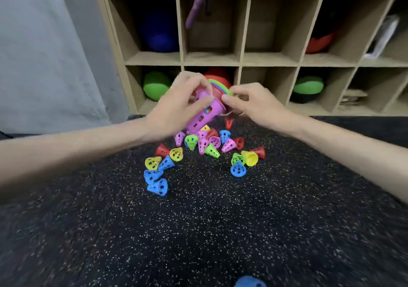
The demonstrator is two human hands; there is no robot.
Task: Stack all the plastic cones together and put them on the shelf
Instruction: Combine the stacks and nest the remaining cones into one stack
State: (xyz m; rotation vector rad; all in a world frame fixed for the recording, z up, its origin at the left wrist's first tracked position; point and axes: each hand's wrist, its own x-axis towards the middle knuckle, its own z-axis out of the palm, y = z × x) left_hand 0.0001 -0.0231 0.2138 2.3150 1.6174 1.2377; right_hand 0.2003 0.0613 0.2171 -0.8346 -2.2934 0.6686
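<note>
Several small perforated plastic cones point(194, 152) in blue, yellow, green, pink and red lie scattered on the dark speckled floor point(198, 231). My left hand point(183, 103) grips a tilted pink perforated cone stack point(206, 115) above the pile, with its narrow end pointing down at the floor. My right hand point(251, 103) pinches the coloured rims point(220, 87) at the stack's wide end, where red, green and blue edges show. Both hands hover just in front of the wooden shelf point(242, 59).
The shelf's cubbies hold a blue ball point(160, 35), green balls point(155, 86) point(308, 86), red items point(320, 44) and papers point(353, 96). A purple strap point(197, 4) hangs from above. A grey wall point(44, 55) stands left. A blue object point(249, 282) lies at the bottom edge.
</note>
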